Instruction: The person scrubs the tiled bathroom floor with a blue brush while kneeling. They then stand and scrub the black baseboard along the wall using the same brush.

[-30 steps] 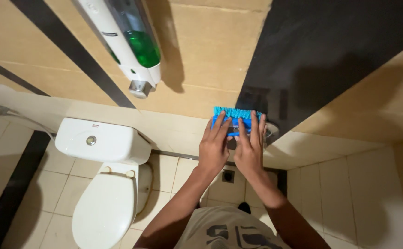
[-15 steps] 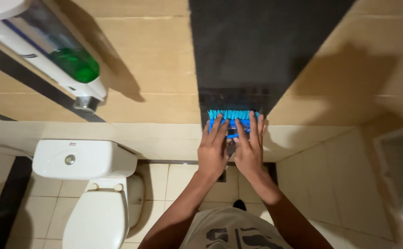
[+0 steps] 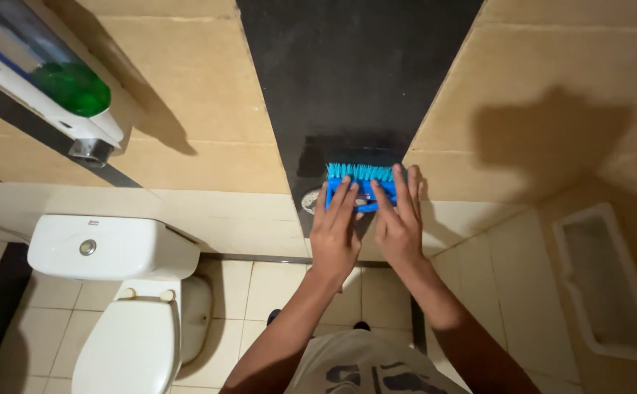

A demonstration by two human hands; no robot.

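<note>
A blue scrub brush [image 3: 360, 182] with turquoise bristles is pressed against the black strip of wall tile [image 3: 355, 80]. My left hand [image 3: 335, 233] lies flat on the brush's left half, fingers stretched upward. My right hand [image 3: 399, 222] covers its right half in the same way. Both forearms reach up from the bottom of the view. A small round metal fitting [image 3: 311, 201] shows on the wall just left of the brush.
A white toilet [image 3: 114, 292] with its cistern stands at the lower left. A wall-mounted soap dispenser with green liquid [image 3: 70, 95] hangs at the upper left. A white rectangular tray-like fixture [image 3: 603, 284] sits at the right. Beige tiles cover wall and floor.
The view has swung so the black strip now runs straight up. Both hands stay on the brush, which sits at about the same spot on the wall.
</note>
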